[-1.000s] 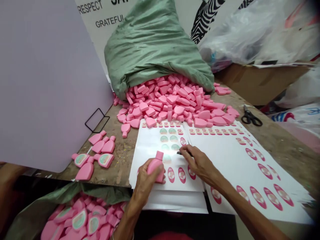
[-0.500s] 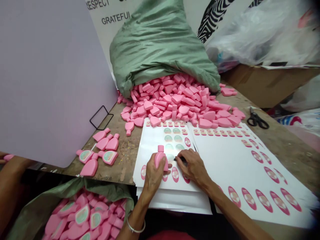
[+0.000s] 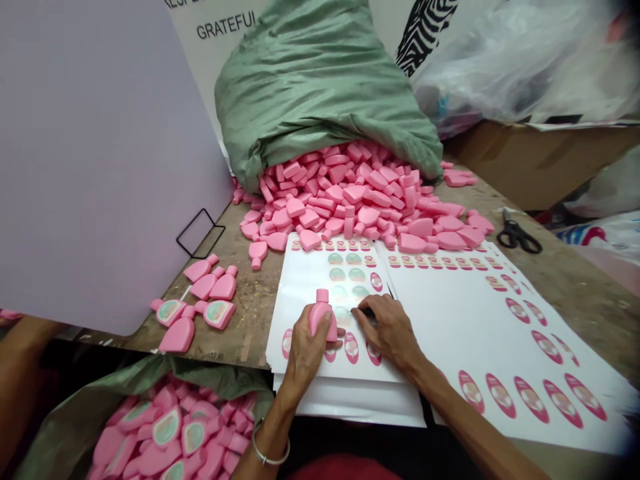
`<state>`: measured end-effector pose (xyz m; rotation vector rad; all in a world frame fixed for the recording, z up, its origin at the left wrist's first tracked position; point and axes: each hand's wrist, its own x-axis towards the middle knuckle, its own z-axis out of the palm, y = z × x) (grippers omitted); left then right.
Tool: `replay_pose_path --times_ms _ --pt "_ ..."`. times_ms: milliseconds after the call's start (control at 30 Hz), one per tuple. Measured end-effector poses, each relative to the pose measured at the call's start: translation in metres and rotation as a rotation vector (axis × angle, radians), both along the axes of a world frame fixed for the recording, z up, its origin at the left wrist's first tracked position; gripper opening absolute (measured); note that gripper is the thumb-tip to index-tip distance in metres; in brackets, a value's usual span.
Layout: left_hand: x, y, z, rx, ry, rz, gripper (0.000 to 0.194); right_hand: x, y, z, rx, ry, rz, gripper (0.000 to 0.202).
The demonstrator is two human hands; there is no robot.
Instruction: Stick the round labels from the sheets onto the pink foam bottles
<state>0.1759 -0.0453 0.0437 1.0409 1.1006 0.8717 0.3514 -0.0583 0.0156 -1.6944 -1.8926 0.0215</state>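
My left hand [image 3: 304,347] is wrapped round a small pink toy bottle [image 3: 323,317], held upright with its cap up and its blank face towards me. Beneath it lies a white sticker sheet [image 3: 303,280] with pale green labels and pink oval ones. My right hand [image 3: 390,330] rests on this sheet, right of the bottle. Its thumb and index finger are closed on a small dark, thin tool, mostly hidden, whose tip is at the edge of a pale green label [image 3: 343,314].
A green sack [image 3: 325,87] spills a heap of pink bottles [image 3: 350,193] behind the sheets. Several bottles [image 3: 223,287] lie left, two labelled. Black scissors [image 3: 517,235] lie right, beyond another sticker sheet [image 3: 450,313]. Below the table edge, an open sack [image 3: 75,407] holds bottles. Another person's arm [image 3: 25,360] shows far left.
My right hand and the dark tip have shifted slightly up and right along the pale green label. My left hand keeps the bottle in nearly the same place. The camera view has shifted slightly.
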Motion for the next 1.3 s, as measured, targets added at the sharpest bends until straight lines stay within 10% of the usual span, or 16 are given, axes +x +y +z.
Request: replay_pose_path --times_ms 800,1300 --pt "-0.001 -0.003 0.005 -0.022 -0.018 0.009 0.049 -0.005 -0.003 0.006 0.032 -0.076 -0.025 0.015" --pt "-0.004 -0.005 0.001 0.003 -0.094 0.099 0.051 -0.005 -0.008 0.017 -0.081 0.502 -0.093 0.025"
